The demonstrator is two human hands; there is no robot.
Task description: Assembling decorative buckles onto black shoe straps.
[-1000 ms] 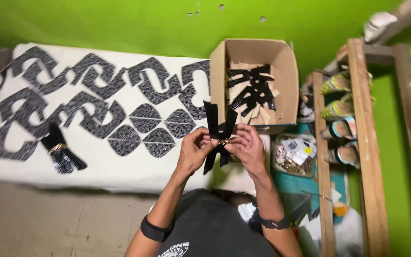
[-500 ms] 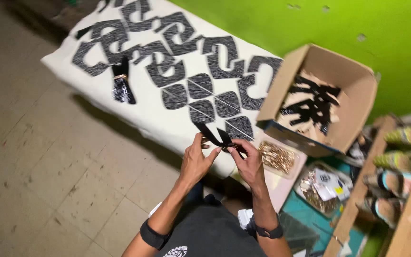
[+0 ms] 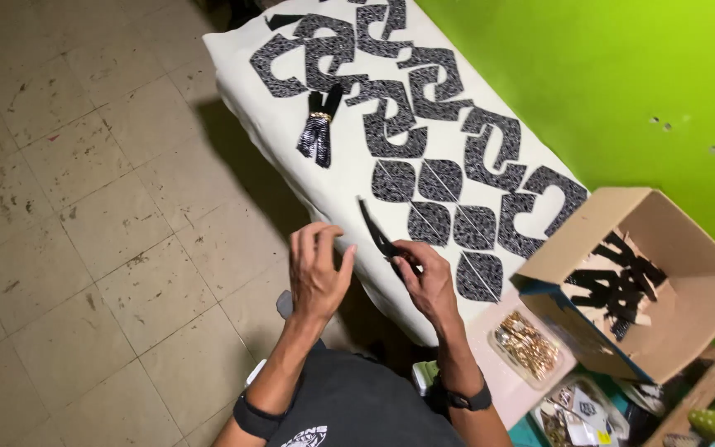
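Now that the left hand has let go and spread, only the right hand pinches the strap over the table.

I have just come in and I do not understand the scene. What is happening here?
A person holds a black strap piece in the right hand; the left hand is open beside it, holding nothing. Ahead, a white table carries rows of black patterned cutouts. A cardboard box of black pieces stands at the right.
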